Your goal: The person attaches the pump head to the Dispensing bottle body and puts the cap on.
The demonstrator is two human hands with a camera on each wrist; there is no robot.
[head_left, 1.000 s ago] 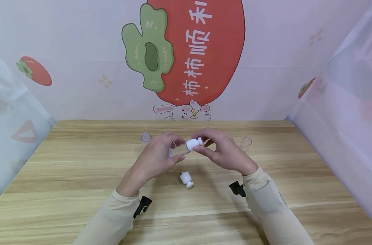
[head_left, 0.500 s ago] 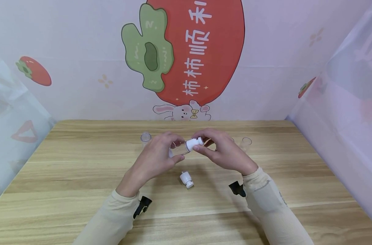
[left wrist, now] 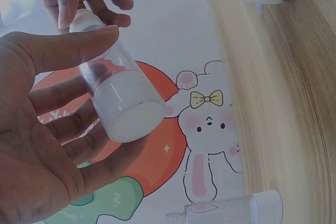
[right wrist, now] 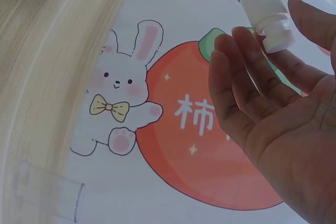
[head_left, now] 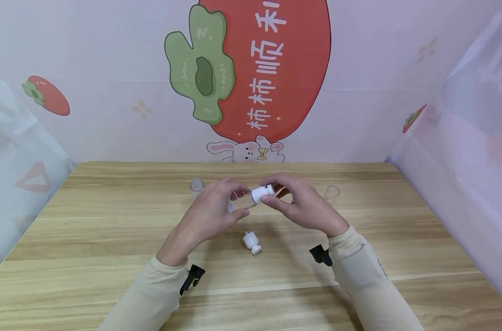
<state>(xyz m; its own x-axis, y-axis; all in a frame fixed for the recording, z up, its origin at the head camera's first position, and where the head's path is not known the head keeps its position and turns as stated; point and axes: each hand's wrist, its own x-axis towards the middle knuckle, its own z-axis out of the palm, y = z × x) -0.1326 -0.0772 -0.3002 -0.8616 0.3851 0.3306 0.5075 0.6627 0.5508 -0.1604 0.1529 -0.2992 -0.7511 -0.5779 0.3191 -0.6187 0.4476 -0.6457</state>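
Observation:
My left hand point(head_left: 213, 204) grips a small clear bottle point(left wrist: 123, 85) with a white base, thumb on one side and fingers curled round the other. The bottle is tilted above the table, its base toward my left palm. A white pump top point(head_left: 260, 195) sits at its right end, held between the thumb and fingers of my right hand point(head_left: 302, 207). In the right wrist view, the pump top's narrow end point(right wrist: 279, 40) points toward my right palm. Below both hands a second white pump top point(head_left: 252, 242) lies on its side on the table.
At the back left stands another clear bottle point(head_left: 196, 185), partly behind my left hand. Clear cylindrical covers point(head_left: 333, 191) stand at the back right; one is mostly hidden by my right hand. A printed cloth point(head_left: 358, 115) rises behind the wooden table point(head_left: 110, 239).

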